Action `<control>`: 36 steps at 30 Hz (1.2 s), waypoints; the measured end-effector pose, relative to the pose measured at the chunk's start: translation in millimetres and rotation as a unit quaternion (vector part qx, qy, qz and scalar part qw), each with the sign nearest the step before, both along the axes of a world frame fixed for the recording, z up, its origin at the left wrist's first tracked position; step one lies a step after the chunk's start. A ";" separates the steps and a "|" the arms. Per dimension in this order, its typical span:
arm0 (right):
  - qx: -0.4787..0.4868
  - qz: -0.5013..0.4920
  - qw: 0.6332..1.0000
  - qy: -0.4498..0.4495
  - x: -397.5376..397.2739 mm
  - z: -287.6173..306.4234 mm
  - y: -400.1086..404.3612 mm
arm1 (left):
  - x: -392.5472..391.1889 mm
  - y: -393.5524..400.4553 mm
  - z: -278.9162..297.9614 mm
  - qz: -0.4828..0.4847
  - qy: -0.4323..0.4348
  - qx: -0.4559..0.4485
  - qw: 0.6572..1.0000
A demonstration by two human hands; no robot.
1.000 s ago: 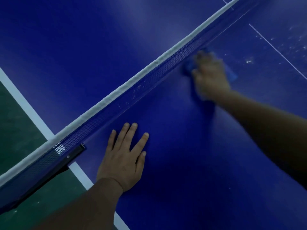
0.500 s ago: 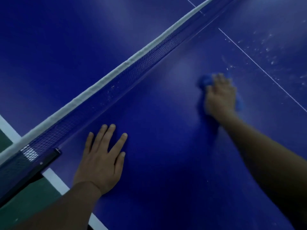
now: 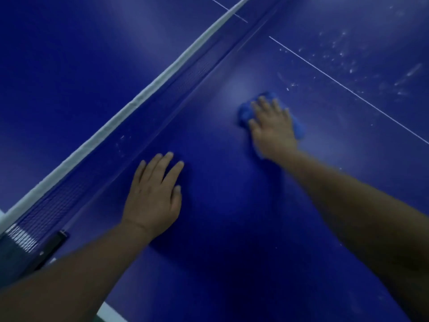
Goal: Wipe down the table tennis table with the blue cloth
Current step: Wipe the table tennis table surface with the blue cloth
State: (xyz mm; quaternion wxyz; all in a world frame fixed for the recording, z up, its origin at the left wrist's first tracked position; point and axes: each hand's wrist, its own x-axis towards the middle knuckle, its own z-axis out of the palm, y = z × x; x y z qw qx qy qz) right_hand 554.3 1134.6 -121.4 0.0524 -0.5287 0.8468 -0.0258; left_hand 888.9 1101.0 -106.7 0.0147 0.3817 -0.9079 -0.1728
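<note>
The dark blue table tennis table [image 3: 232,228] fills the view. My right hand [image 3: 271,126] lies flat on top of the bunched blue cloth [image 3: 246,112], pressing it onto the table a short way from the net. Cloth edges show to the left of the fingers and at the right side of the hand [image 3: 299,130]. My left hand [image 3: 154,194] rests palm down on the table with fingers spread, close to the net and holding nothing.
The net [image 3: 139,112] with its white top band runs diagonally from lower left to upper right. Its black clamp [image 3: 53,245] sits at the left table edge. A thin white centre line [image 3: 348,89] crosses the upper right, with white dust specks [image 3: 348,59] beyond it.
My right hand has drawn the cloth away from the net toward me. My left hand stays planted on the table. The view has shifted right along the table.
</note>
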 end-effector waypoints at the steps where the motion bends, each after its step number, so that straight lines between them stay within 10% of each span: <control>1: 0.001 -0.073 0.997 0.005 -32.5 0.4 2.3 | -21.7 -9.7 1.1 0.003 0.010 0.006 1.000; 6: 0.008 -0.261 0.964 -0.043 -92.8 9.6 16.5 | -96.5 -44.3 -6.8 -0.011 -0.038 0.013 0.999; 12: -0.001 0.111 0.994 -0.011 12.7 0.0 -8.4 | -100.3 -43.6 -15.2 -0.012 -0.056 0.010 0.998; 19: 0.032 0.293 0.955 -0.011 -27.3 0.9 -108.9 | -100.5 -47.5 -25.4 -0.022 -0.051 -0.028 0.998; 25: 0.031 0.043 0.998 -0.016 -112.0 11.2 -179.4 | -99.0 -48.6 -28.9 -0.030 -0.057 -0.047 0.997; 31: 0.047 0.268 0.962 -0.011 -67.4 6.1 -137.6 | -99.5 -50.3 -29.2 -0.033 -0.062 -0.049 0.996; 36: 0.018 -0.081 0.996 -0.021 -115.9 13.0 -194.5 | -99.0 -49.9 -29.4 -0.035 -0.068 -0.051 0.996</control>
